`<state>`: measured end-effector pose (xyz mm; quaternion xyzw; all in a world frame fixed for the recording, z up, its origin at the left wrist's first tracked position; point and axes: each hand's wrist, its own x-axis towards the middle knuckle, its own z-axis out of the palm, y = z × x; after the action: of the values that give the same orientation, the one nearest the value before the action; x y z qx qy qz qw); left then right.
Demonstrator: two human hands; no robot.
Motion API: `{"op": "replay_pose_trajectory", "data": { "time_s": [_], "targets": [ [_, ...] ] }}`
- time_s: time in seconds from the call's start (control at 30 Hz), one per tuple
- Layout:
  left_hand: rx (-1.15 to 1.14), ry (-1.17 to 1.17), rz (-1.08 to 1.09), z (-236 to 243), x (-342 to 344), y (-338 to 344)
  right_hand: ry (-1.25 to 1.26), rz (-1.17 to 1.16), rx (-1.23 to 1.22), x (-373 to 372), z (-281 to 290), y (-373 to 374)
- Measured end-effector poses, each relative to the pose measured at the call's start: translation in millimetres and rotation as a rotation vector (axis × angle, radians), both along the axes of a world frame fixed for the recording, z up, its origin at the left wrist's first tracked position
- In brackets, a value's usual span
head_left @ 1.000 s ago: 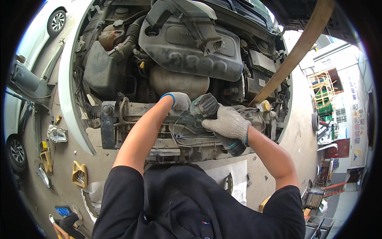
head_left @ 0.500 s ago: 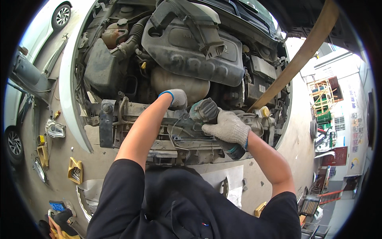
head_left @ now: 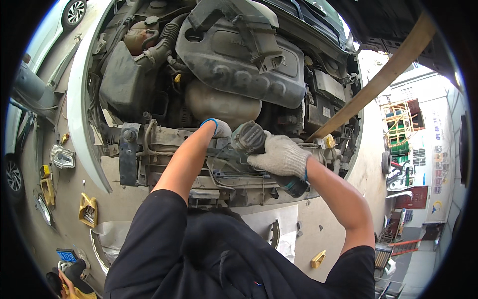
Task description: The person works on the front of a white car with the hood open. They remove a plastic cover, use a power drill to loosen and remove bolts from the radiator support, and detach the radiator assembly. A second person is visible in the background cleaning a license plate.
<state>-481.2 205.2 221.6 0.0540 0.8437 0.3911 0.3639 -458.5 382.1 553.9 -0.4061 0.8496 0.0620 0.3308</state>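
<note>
My right hand [head_left: 282, 155], in a pale knitted glove, grips a green-and-black cordless power tool [head_left: 248, 137]. Its round motor end faces up, its black base shows below my wrist, and its working tip is hidden. My left hand [head_left: 222, 129], also gloved with a blue cuff, reaches down behind the front crossmember [head_left: 167, 138] of a car, close to the tool. The fingers of that hand are out of sight. Just beyond both hands is a rounded metal heat shield [head_left: 219, 103], under a black engine cover [head_left: 234, 60] with a loose-looking black air duct [head_left: 259, 42] on top.
A wooden strip [head_left: 378, 82] slants up from the bay's right side. The white fender [head_left: 82, 104] edges the left. On the floor lie a headlight [head_left: 62, 156], a yellow holder of small parts [head_left: 88, 212] and a yellow piece [head_left: 318, 259]. Another person [head_left: 74, 284] is low at the lower left.
My left hand has sunk slightly lower behind the crossmember, so less of the glove shows. The power tool stays in my right hand, and the whole view has shifted a little.
</note>
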Motion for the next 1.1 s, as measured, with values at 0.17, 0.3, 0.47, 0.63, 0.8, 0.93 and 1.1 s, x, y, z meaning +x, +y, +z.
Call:
{"op": "replay_pose_trajectory", "data": {
  "time_s": [0.17, 0.3, 0.47, 0.63, 0.8, 0.93, 1.1],
  "targets": [
    [-0.002, -0.114, 0.134, 4, 12, -17, -0.008, 0.052, -0.003, 10, 11, -10],
    [-0.006, -0.057, 0.036, 36, 9, -2, -0.036, -0.043, -0.060, 1, 5, 5],
    [-0.306, 0.309, -0.059, 37, 5, -14, -0.026, 0.020, 0.010, 0, 16, -15],
    [-0.035, 0.379, 0.418, 107, 43, -26, -0.024, 0.050, -0.040, -5, 8, -1],
    [-0.059, 0.292, 0.489, 186, 100, -7, -0.047, -0.013, -0.129, -21, 0, 31],
    [-0.218, 0.700, 0.407, 151, 127, 10, -0.088, -0.006, -0.166, -22, -5, 40],
    [-0.309, 0.644, 0.294, 147, 126, 32, -0.210, -0.166, -0.278, -24, -12, 67]
  ]
}}
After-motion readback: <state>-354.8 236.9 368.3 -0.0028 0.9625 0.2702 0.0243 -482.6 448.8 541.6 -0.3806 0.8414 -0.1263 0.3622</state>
